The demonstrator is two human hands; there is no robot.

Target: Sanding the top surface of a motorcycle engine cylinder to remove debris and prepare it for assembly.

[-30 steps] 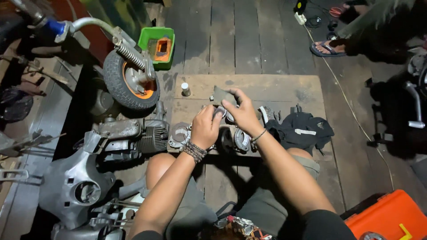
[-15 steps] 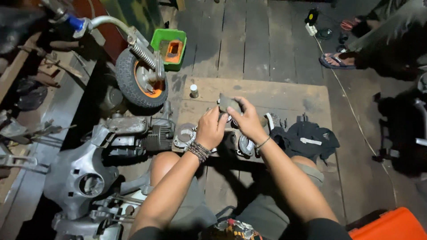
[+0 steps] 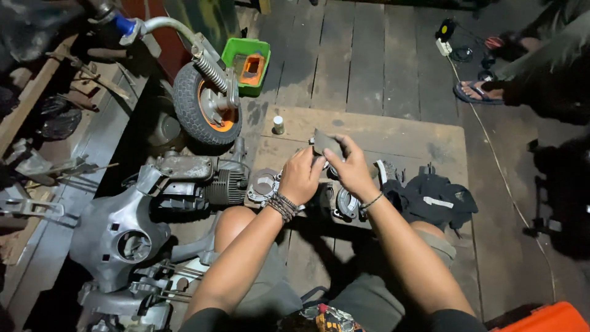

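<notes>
Grey flat piece (image 3: 326, 142) | held above engine parts (image 3: 344, 200) | left hand (image 3: 301, 175) pinching its near edge, right hand (image 3: 351, 169) gripping its side | advise steady two-handed support, fingers off its face.

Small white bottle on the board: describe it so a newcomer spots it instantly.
Find the small tyre with the orange rim at upper left. To its right lies a flat wooden board; the small white bottle stands upright near the board's far left corner. It is the only pale, upright thing there, apart from the grey metal parts nearer the hands.
</notes>
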